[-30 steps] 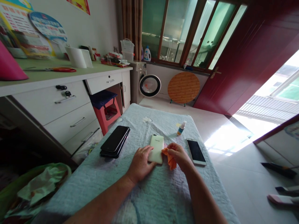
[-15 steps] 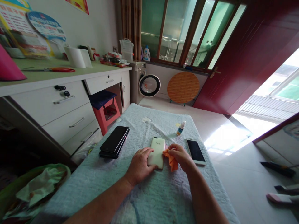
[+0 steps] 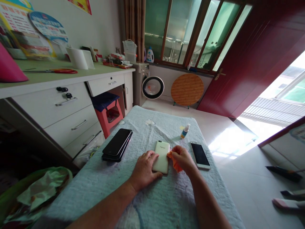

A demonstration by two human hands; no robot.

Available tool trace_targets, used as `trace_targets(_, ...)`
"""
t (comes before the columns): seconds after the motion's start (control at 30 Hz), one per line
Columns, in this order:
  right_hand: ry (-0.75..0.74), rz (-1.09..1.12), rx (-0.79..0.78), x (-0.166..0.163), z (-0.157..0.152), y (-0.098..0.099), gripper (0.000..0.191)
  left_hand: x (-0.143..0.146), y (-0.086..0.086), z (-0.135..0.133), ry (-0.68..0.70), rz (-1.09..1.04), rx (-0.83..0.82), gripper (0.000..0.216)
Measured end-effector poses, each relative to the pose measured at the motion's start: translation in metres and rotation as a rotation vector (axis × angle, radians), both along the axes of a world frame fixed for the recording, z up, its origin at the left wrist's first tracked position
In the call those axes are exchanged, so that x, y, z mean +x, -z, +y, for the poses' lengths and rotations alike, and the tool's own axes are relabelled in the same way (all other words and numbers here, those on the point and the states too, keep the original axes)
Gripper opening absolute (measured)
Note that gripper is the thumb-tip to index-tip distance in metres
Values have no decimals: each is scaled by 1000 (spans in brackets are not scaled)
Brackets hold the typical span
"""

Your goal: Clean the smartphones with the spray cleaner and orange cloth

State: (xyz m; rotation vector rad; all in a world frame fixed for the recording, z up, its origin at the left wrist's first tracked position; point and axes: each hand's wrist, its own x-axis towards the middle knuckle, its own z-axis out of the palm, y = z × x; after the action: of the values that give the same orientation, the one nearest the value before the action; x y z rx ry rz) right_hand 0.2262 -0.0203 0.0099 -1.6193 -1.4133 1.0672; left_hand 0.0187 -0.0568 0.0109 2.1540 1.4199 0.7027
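A white smartphone (image 3: pixel 162 155) with "honor" on its back lies face down on the cloth-covered table (image 3: pixel 147 197). My left hand (image 3: pixel 145 167) grips it by the left edge and the bottom corner, fingers and thumb pressed against it. At its right edge, my right hand (image 3: pixel 182 159) pinches an orange cloth (image 3: pixel 175 165), which touches the phone's side and is partly hidden by the fingers. Farther right lies another white smartphone (image 3: pixel 200 155), dark screen up. Behind it stands a small spray bottle (image 3: pixel 185 131) with an orange and blue label.
Stacked dark phones (image 3: pixel 118 144) rest on the table's left side. Left of the table are a white desk (image 3: pixel 69 111), a red stool (image 3: pixel 109 117) and a green waste basket (image 3: pixel 69 173). A washing machine (image 3: pixel 140 82) with its door open stands at the back.
My right hand has turned slightly and bunched the orange cloth more under its fingers, still at the phone's right edge. The left hand keeps its hold.
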Motion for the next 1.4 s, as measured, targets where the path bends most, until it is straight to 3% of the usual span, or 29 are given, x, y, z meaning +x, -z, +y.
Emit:
trace_targets(0.13, 32, -170, 154, -7, -1, 3, 14, 0, 2, 0, -9, 28, 25, 66)
trace_targets(0.27, -54, -311, 320, -11, -2, 5, 10, 0, 4, 1, -4, 47, 32, 66)
trace_targets(0.6, -250, -434, 251, -13, -5, -6, 16, 0, 4, 1, 1, 71, 45, 66)
trace_targets(0.87, -514, -352, 178, -18, -18, -23, 16, -1, 7, 1, 9, 42, 79, 60)
trace_targets(1.0, -452, -342, 188, -19, -15, -18, 15, -1, 7, 1, 16, 38, 82, 58)
trace_targets(1.27, -115, -437, 328, -21, 2, 1, 16, -1, 2, 1, 25, 59, 68, 57)
trace_targets(1.4, -54, -449, 346, -22, 7, 3, 18, -1, 3, 1, 20, 49, 66, 56)
